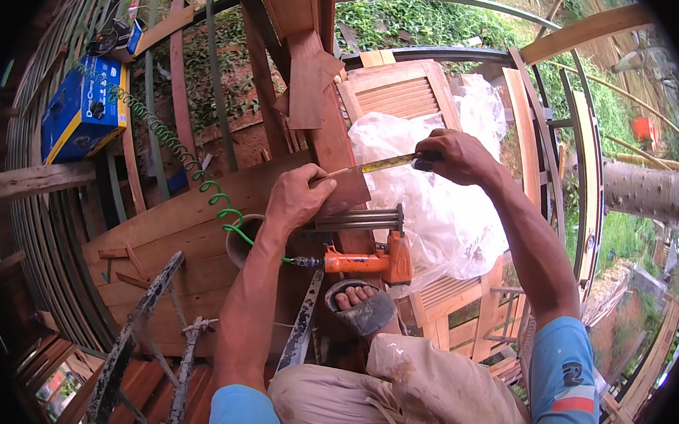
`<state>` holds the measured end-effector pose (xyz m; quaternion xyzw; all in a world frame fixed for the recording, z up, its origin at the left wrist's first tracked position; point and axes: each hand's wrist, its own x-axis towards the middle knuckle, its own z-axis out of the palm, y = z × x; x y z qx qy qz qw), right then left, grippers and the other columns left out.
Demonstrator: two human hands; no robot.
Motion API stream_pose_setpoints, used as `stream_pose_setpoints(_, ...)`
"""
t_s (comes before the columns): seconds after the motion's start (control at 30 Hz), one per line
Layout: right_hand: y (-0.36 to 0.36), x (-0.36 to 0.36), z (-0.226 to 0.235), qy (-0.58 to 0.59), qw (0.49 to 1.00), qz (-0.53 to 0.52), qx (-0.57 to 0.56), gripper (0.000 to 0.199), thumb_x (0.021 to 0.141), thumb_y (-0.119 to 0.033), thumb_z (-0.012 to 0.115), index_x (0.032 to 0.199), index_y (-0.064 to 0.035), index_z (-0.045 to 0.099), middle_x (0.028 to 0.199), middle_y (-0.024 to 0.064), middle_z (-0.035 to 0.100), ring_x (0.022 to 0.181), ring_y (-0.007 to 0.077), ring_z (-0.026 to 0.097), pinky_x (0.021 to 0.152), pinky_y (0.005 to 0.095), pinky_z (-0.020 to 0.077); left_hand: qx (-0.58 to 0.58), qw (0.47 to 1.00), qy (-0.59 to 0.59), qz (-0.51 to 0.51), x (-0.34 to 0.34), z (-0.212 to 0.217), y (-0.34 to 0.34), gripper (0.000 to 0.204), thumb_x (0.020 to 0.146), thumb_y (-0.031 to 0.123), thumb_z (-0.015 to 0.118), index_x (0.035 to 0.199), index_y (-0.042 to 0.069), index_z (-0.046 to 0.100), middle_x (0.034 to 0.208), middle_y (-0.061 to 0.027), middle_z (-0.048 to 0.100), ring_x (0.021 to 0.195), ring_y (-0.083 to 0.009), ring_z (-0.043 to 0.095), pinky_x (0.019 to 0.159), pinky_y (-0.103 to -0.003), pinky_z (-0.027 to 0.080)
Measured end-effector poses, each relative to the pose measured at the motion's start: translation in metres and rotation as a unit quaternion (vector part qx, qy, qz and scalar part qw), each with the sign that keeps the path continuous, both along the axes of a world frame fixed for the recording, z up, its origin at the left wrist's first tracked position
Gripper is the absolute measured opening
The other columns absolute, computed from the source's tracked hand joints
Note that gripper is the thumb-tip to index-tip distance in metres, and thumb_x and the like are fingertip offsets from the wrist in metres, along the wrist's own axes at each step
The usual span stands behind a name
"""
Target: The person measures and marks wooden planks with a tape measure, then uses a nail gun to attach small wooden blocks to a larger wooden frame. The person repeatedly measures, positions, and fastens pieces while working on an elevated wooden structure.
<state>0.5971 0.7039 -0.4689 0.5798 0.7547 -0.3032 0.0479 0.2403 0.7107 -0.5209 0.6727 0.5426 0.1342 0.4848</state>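
Note:
My right hand [457, 157] is closed around a tape measure [427, 161], its dark case mostly hidden by the fingers. The yellow tape blade [387, 163] runs out leftward toward my other hand. My left hand [298, 197] is closed, and a thin tan pencil-like stick [342, 171] pokes from its fingertips up to the blade's end. Just below the blade lies a brown wooden board [350, 192], partly covered by my left hand. An orange nail gun [370, 261] rests below it, near my sandalled foot [362, 308], with a green coiled air hose [184, 155] attached.
Clear plastic sheeting [432, 198] covers louvred wooden panels [402, 91] on the right. A black-flecked metal ladder [140, 325] stands at lower left. Wide planks [163, 246] lie left of my arm. A blue and yellow box [84, 111] sits at far left. Open beams show ground below.

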Motion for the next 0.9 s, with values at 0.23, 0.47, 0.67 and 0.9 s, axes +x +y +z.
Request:
stream_pose_setpoints(0.23,-0.0030,0.0004,0.0019,-0.012,1.000,-0.004,-0.005,0.029,0.101,-0.037,0.075,0.115,-0.0127,0.081,0.101,0.0132,0.074,0.094,0.0347,0.073,0.083,0.0476,0.0565,0.018,1.000,0.008,-0.004,-0.0018,0.0006,-0.0032,0.035,0.098,0.033,0.081,0.111,0.001,0.080,0.095,-0.0154,0.080,0.088,-0.0230,0.077,0.082,-0.039,0.059)
stream_pose_setpoints(0.47,-0.0008,-0.0009,0.0035,-0.012,1.000,0.001,-0.006,0.029,0.101,-0.037,0.075,0.115,-0.0124,0.082,0.100,0.0134,0.075,0.093,0.0347,0.073,0.083,0.0479,0.0562,0.015,1.000,0.000,-0.004,-0.0020,0.0015,-0.0035,0.033,0.098,0.031,0.080,0.112,0.001,0.079,0.097,-0.0157,0.080,0.089,-0.0243,0.077,0.082,-0.039,0.059)
stream_pose_setpoints(0.67,-0.0011,-0.0028,0.0051,-0.013,1.000,0.003,0.002,0.028,0.101,-0.036,0.076,0.114,-0.0118,0.082,0.099,0.0139,0.075,0.090,0.0345,0.074,0.081,0.0476,0.0565,0.010,1.000,0.008,0.004,-0.0005,0.0027,-0.0042,0.033,0.098,0.031,0.080,0.112,0.001,0.079,0.097,-0.0163,0.080,0.091,-0.0260,0.078,0.083,-0.040,0.058)
stream_pose_setpoints(0.9,0.0015,-0.0037,0.0083,-0.007,1.000,0.011,0.008,0.027,0.100,-0.035,0.076,0.110,-0.0107,0.083,0.097,0.0143,0.075,0.090,0.0345,0.074,0.080,0.0480,0.0571,0.007,1.000,0.000,0.006,-0.0004,0.0029,-0.0046,0.032,0.098,0.030,0.080,0.112,0.001,0.079,0.097,-0.0160,0.080,0.091,-0.0252,0.078,0.083,-0.039,0.058)
